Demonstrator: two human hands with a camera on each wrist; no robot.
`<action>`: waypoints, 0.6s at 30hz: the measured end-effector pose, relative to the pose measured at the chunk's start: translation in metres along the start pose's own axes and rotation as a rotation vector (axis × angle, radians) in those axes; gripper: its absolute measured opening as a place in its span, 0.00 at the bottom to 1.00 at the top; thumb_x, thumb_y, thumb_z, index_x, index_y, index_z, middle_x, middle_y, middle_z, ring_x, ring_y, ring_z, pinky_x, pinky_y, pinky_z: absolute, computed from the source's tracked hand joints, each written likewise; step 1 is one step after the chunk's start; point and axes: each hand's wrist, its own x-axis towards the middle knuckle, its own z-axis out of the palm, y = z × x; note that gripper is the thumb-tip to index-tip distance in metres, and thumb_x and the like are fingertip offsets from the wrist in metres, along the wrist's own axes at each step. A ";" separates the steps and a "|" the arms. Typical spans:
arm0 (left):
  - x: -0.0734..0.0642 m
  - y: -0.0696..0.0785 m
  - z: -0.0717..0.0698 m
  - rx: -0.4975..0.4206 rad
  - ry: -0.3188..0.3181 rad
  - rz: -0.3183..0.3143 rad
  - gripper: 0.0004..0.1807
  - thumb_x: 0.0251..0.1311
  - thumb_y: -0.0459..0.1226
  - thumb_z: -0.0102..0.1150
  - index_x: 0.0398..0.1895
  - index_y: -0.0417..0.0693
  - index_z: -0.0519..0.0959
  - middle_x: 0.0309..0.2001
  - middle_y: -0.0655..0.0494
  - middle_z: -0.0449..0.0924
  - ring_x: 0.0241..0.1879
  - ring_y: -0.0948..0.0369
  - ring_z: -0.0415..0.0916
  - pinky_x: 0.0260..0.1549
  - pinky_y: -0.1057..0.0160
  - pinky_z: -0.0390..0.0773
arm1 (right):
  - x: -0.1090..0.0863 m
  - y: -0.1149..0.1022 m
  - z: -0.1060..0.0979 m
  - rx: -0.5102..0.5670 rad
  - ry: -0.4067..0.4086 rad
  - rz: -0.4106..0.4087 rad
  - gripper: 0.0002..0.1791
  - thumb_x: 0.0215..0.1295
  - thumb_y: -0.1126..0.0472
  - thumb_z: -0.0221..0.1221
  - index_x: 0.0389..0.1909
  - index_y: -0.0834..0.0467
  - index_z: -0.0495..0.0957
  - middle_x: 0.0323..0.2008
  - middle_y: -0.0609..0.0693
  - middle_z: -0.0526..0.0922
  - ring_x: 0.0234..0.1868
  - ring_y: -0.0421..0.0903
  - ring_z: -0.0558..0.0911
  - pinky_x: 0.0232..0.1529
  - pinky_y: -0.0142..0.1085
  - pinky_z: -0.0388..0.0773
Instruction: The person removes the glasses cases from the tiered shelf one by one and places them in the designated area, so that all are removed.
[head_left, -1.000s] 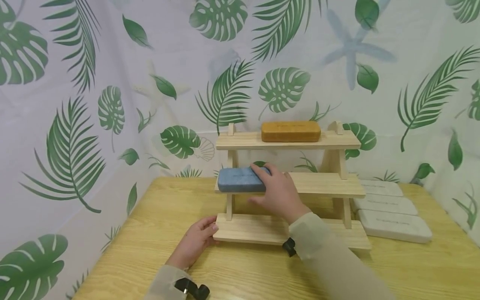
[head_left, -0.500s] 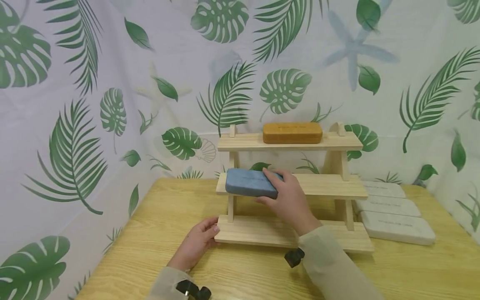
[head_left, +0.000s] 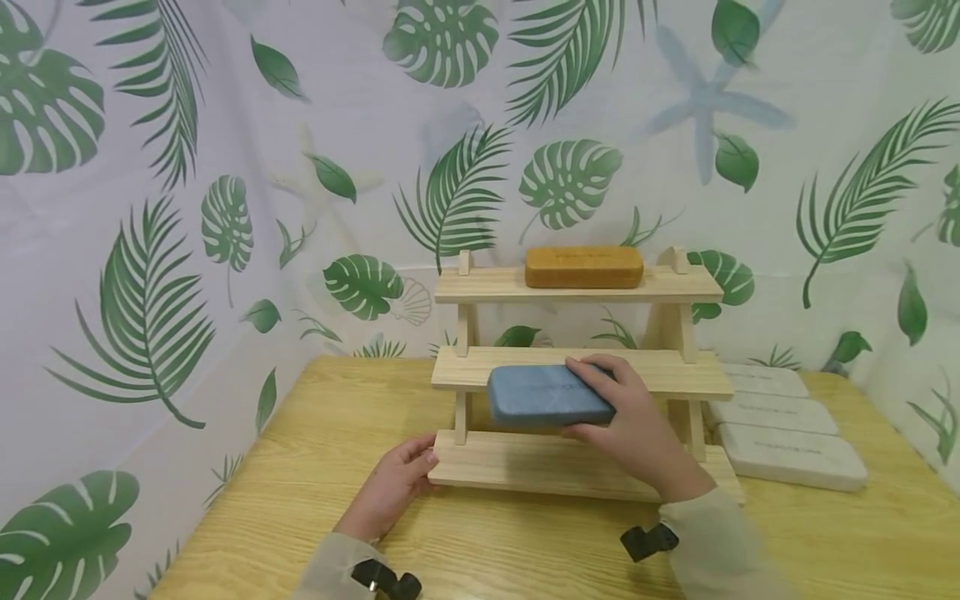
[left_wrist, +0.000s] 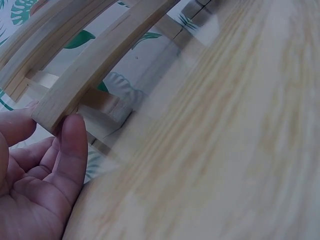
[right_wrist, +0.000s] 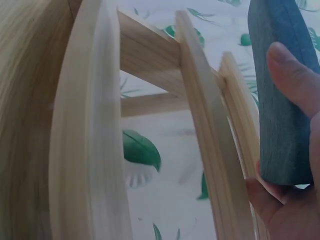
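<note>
Blue, oblong, round-cornered case with a matt surface [head_left: 551, 396]: held in front of the middle tier of a pale, three-tier wooden display stand [head_left: 510, 457], reaching below that tier's front edge in the head view. Marked on top with dark lettering, too small to read.

From the left: white cloth printed with green leaves [head_left: 150, 317], hung beside and behind a yellow wood-grain table [head_left: 255, 500]. Next, left hand [head_left: 390, 487] in a pale sleeve [head_left: 333, 567], gripping the left end of the stand's lowest board between thumb and fingers. Then the stand, upright on the table, bearing near the middle of its top tier an orange-brown, oblong, round-cornered case [head_left: 584, 268]. Before it, the blue case, gripped towards its right end by the right hand [head_left: 633, 421], with thumb and fingers closed on opposite sides. Farthest right, three off-white, flat, oblong cases [head_left: 791, 454], laid close together front to back on the table, just beside the stand and partly behind it.
</note>
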 end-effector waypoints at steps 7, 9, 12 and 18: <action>-0.001 -0.001 -0.001 -0.003 -0.016 0.008 0.32 0.79 0.41 0.50 0.77 0.32 0.57 0.68 0.37 0.67 0.60 0.49 0.74 0.50 0.55 0.81 | -0.026 0.016 -0.040 -0.111 -0.020 -0.005 0.48 0.46 0.56 0.81 0.72 0.51 0.72 0.67 0.48 0.67 0.64 0.53 0.70 0.55 0.37 0.70; -0.001 -0.001 -0.002 -0.003 -0.019 0.006 0.32 0.79 0.41 0.49 0.77 0.32 0.56 0.68 0.36 0.66 0.60 0.48 0.73 0.50 0.55 0.81 | -0.036 0.022 -0.052 -0.128 -0.039 0.032 0.48 0.48 0.54 0.80 0.73 0.49 0.71 0.68 0.48 0.66 0.64 0.55 0.69 0.54 0.35 0.69; -0.001 -0.001 -0.003 -0.004 -0.018 0.000 0.32 0.79 0.41 0.49 0.77 0.33 0.56 0.68 0.37 0.67 0.60 0.48 0.73 0.50 0.55 0.81 | -0.050 0.031 -0.068 -0.130 -0.059 0.094 0.49 0.50 0.52 0.79 0.74 0.47 0.69 0.69 0.50 0.65 0.65 0.59 0.67 0.54 0.45 0.69; 0.000 -0.003 -0.003 -0.001 -0.016 0.012 0.31 0.79 0.41 0.49 0.77 0.33 0.58 0.66 0.38 0.69 0.59 0.49 0.74 0.50 0.55 0.81 | -0.075 0.052 -0.095 -0.189 -0.086 0.170 0.50 0.51 0.49 0.78 0.76 0.43 0.65 0.70 0.51 0.63 0.65 0.64 0.64 0.49 0.61 0.67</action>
